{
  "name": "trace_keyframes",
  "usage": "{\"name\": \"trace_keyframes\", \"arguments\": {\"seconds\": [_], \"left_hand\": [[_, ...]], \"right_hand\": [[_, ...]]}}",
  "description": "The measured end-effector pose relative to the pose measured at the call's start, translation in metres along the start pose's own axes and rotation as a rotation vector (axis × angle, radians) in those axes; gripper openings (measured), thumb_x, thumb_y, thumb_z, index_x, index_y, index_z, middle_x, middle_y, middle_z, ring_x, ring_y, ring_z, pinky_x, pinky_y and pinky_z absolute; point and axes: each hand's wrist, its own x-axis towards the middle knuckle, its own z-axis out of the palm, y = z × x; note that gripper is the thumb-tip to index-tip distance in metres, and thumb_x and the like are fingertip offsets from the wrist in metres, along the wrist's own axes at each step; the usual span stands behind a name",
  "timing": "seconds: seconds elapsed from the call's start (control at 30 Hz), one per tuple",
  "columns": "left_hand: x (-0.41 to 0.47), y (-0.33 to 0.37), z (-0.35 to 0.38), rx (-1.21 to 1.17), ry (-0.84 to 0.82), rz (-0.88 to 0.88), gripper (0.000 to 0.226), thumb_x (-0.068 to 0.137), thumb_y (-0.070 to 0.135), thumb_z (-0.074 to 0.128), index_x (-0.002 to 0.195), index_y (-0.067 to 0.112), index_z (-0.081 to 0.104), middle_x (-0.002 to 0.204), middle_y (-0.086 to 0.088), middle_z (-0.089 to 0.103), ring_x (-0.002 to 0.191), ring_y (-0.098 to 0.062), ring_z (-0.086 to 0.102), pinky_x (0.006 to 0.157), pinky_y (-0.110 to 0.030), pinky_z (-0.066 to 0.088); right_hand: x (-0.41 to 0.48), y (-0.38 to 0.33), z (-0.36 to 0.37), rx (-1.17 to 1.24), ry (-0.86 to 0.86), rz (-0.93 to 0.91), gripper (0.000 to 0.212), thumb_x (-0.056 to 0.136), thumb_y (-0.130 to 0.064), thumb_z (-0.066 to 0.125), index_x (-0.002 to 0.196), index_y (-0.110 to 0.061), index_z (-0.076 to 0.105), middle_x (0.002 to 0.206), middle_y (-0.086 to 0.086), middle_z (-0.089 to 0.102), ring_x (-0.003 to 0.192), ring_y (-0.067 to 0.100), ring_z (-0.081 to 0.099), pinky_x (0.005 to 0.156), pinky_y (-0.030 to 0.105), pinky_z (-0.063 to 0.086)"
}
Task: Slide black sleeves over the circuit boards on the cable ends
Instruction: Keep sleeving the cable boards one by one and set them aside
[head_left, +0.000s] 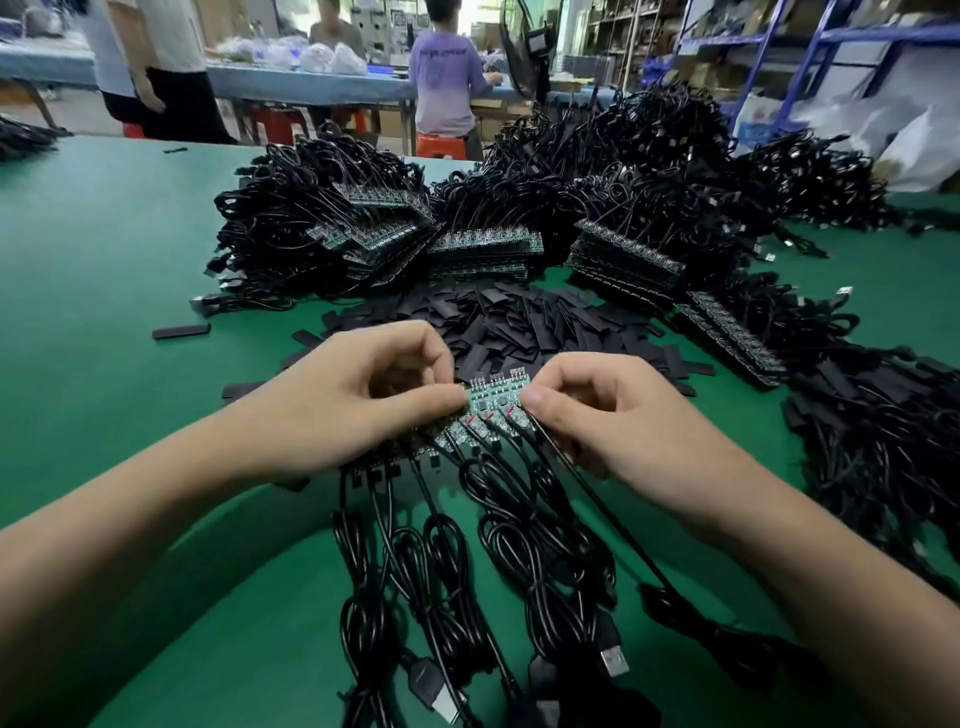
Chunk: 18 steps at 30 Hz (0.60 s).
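Note:
A strip of joined green circuit boards (493, 402) sits between my two hands just above the green table. My left hand (353, 400) pinches its left end between thumb and fingers. My right hand (597, 410) pinches its right end the same way. Black cables (457, 551) with USB plugs run from the boards toward me. A heap of flat black sleeves (519, 322) lies just beyond my hands. I cannot tell whether either hand also holds a sleeve.
Stacks of board strips (485, 249) with bundled black cables (649, 156) fill the back and right of the table. A single sleeve (181, 331) lies apart at the left. People work at far benches. Bare green tabletop (104, 249) at left.

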Motion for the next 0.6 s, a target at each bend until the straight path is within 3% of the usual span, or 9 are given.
{"name": "trace_keyframes", "arguments": {"seconds": [0.1,0.27,0.37,0.47,0.6], "left_hand": [[0.013,0.009,0.005,0.062,-0.095,-0.039,0.022,0.088,0.044,0.066,0.101,0.028,0.07,0.088,0.006,0.073,0.078,-0.004,0.063,0.074,-0.016,0.048],[0.02,0.01,0.013,0.039,-0.132,-0.042,0.015,0.086,0.041,0.07,0.085,0.026,0.073,0.077,0.007,0.073,0.068,0.0,0.057,0.063,-0.014,0.044],[0.017,0.01,0.016,-0.021,-0.126,-0.023,0.016,0.086,0.037,0.071,0.086,0.021,0.074,0.075,0.0,0.071,0.068,-0.006,0.056,0.065,-0.022,0.043],[0.014,0.008,0.017,-0.135,-0.123,-0.046,0.015,0.085,0.031,0.071,0.085,0.016,0.075,0.075,-0.012,0.067,0.069,-0.017,0.051,0.066,-0.031,0.039],[0.013,0.004,0.018,-0.231,-0.144,-0.092,0.01,0.083,0.027,0.071,0.08,0.018,0.075,0.074,-0.01,0.064,0.065,-0.016,0.047,0.06,-0.023,0.037]], "right_hand": [[-0.003,0.002,0.007,0.058,-0.006,-0.03,0.026,0.103,-0.026,0.062,0.077,-0.02,0.063,0.06,-0.012,0.055,0.051,-0.002,0.047,0.053,0.008,0.035],[-0.009,0.004,0.017,0.038,0.039,-0.025,0.041,0.099,-0.051,0.053,0.081,-0.015,0.06,0.065,-0.006,0.048,0.06,0.01,0.044,0.062,0.032,0.036],[-0.01,0.002,0.02,-0.038,0.077,-0.068,0.043,0.101,-0.051,0.051,0.081,-0.014,0.057,0.061,-0.01,0.045,0.058,0.007,0.04,0.06,0.031,0.033],[-0.008,0.002,0.02,0.063,0.015,-0.056,0.041,0.104,-0.045,0.052,0.078,-0.013,0.055,0.062,-0.009,0.049,0.059,0.016,0.041,0.06,0.037,0.034],[-0.006,0.003,0.021,0.294,-0.074,0.009,0.032,0.105,-0.033,0.054,0.076,-0.02,0.06,0.067,0.0,0.052,0.06,0.013,0.044,0.057,0.029,0.035]]}}
